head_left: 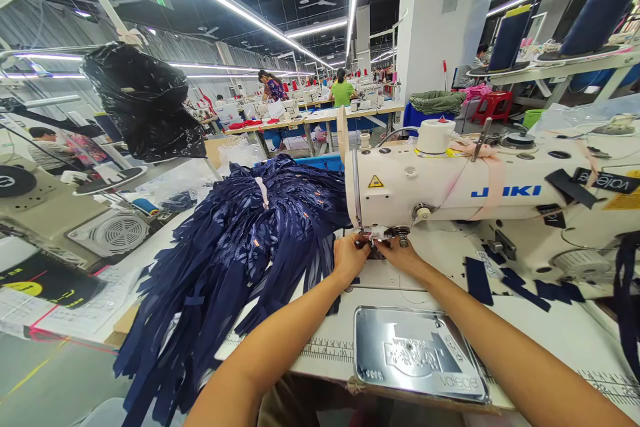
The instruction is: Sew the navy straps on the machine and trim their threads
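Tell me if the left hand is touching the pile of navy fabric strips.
Cannot tell. In the head view the left hand sits right at the navy fabric pile's edge; no clear contact or gap.

White sewing table [550,333] with sewing machine [480,193], navy strips [225,267], metal plate [415,353].

Both hands, left hand [350,255] and right hand [400,255], meet under the sewing machine [480,193]; fabric pile [240,240] lies left, metal plate [415,353] nearer.

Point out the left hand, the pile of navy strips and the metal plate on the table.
left hand [350,255], head view, on the back of the hand under the machine head.
pile of navy strips [240,240], head view, on the middle of the heap.
metal plate [415,353], head view, on its embossed centre.
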A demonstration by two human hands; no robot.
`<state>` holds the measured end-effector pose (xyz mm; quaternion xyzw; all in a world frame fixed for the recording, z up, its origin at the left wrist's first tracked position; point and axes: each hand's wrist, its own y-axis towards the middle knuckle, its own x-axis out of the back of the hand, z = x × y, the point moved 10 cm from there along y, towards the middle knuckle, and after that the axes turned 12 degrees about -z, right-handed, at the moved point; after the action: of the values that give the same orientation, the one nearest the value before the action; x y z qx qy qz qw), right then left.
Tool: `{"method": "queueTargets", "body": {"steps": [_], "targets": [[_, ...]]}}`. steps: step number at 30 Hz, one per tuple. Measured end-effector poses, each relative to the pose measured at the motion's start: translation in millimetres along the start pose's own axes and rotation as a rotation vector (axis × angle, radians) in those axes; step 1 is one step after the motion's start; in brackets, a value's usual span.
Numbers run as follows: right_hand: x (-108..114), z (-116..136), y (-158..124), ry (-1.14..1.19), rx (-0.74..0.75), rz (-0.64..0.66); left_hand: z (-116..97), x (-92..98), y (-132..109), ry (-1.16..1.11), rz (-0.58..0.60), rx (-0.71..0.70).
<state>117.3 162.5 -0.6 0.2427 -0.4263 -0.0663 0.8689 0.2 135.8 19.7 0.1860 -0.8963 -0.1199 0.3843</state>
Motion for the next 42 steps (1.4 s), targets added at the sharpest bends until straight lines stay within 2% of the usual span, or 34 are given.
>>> {"method": "queueTargets", "body": {"steps": [11, 22, 30, 42], "targets": [[-4.3, 8.5, -2.0, -0.062, 0.099, 0.056, -0.4, 1.0, -1.6, -0.011, 0.001, 0.005], [-7.1, 4.1, -1.0, -0.088, 0.095, 0.040, 0.7, 0.3, -1.2, -0.026, -0.007, 0.004], [2.3, 10.1, -2.7, -0.109, 0.143, 0.003, 2.0, -1.9, -0.9, -0.028, 0.001, -0.001], [4.9, 14.6, -6.5, -0.277, 0.163, 0.066, 0.9, 0.2, -3.1, -0.035, 0.023, -0.016]]}}
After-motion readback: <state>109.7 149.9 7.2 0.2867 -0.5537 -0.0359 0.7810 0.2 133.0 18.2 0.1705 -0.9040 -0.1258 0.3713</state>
